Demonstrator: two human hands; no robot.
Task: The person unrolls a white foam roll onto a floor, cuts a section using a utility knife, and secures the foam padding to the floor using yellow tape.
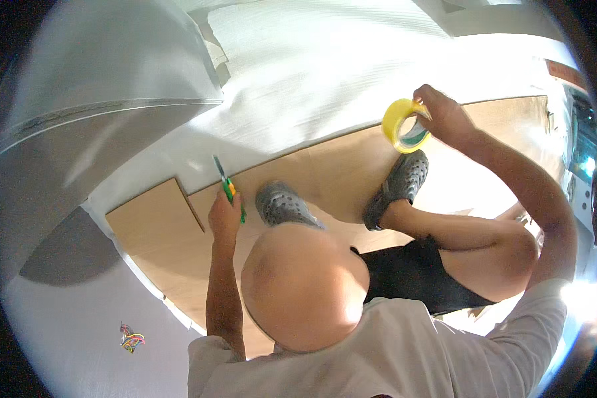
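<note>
My left hand point(224, 216) grips a green utility knife point(227, 186) with an orange part on its handle. Its blade is out and points away from me, over the edge between wood-look flooring planks point(338, 154) and white sheet underlay point(278, 94). At the upper right, my right hand point(445, 117) holds a roll of yellow adhesive tape point(393, 124) by its side, with the fingers partly hidden behind it. The roll hangs above my grey perforated clog point(408, 174). I squat on the laid planks, and my other clog point(283, 204) is nearer the knife.
A stepped plank end point(154, 204) juts onto the underlay at the left. Beyond it stands a grey-white wall corner point(129, 59). Coloured wires point(131, 339) stick out of the wall at lower left. Strong sunlight washes out the right side, where dark objects point(584, 134) are unclear.
</note>
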